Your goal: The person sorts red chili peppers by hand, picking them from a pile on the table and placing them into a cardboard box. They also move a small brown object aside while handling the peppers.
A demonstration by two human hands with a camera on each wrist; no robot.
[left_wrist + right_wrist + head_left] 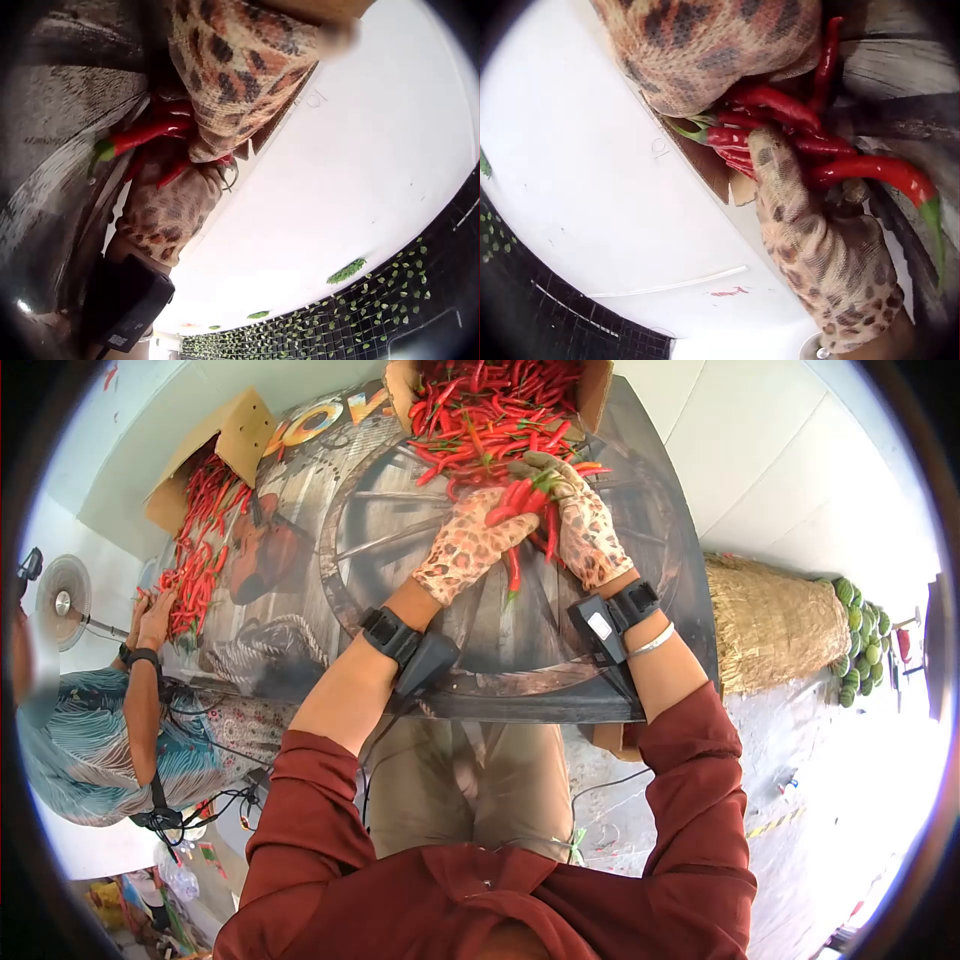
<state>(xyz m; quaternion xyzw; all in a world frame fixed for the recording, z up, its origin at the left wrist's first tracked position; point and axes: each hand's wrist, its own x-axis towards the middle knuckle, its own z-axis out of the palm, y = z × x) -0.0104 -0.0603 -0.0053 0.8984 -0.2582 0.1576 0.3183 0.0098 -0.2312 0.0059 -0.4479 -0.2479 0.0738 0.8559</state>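
Both hands wear leopard-print gloves and meet over the tabletop at the near edge of a chili pile. My left hand [470, 547] grips a small bunch of red chili peppers [518, 498], its thumb [776, 161] laid across them. My right hand [590, 532] closes around the stem end of the same bunch, fingers curled. In the right wrist view, green stems [690, 131] come out beside the right hand [712, 52]. One pepper [146, 137] points out from between the hands in the left wrist view. Another pepper [514, 572] hangs below them. The right fingertips are partly hidden.
An open cardboard box [594, 398] spills a heap of chilies [490, 410] at the table's far side. A second box [235, 435] of chilies lies to the left, where another person's hands [152, 618] touch a pile. The printed table [290, 575] ends close before my body.
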